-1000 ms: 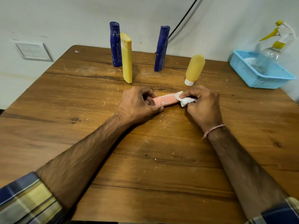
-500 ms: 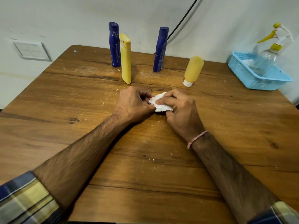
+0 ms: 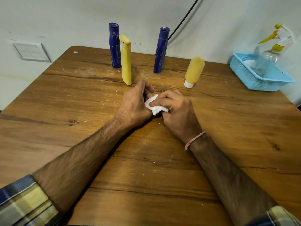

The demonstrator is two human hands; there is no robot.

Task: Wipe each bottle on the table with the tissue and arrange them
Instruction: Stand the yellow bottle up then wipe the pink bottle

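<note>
At the middle of the wooden table [image 3: 228, 128] my left hand [image 3: 135, 103] and my right hand [image 3: 177, 111] meet. A crumpled white tissue [image 3: 154, 106] is pressed between them under my right fingers. The small pink bottle seen earlier is now hidden inside both hands and the tissue. Behind my hands stand two dark blue bottles [image 3: 114, 46] [image 3: 161, 51], a tall yellow bottle [image 3: 126, 61] and a squat yellow bottle [image 3: 194, 70] resting on its white cap.
A light blue basket [image 3: 260, 84] sits at the table's back right corner with a clear spray bottle [image 3: 267, 59] in it. The wall behind carries a switch plate [image 3: 31, 51] and a black cable [image 3: 184, 18].
My right hand slid the tissue leftward along the pink bottle until it met my left hand. The pink bottle, visible one second ago, is now covered.
</note>
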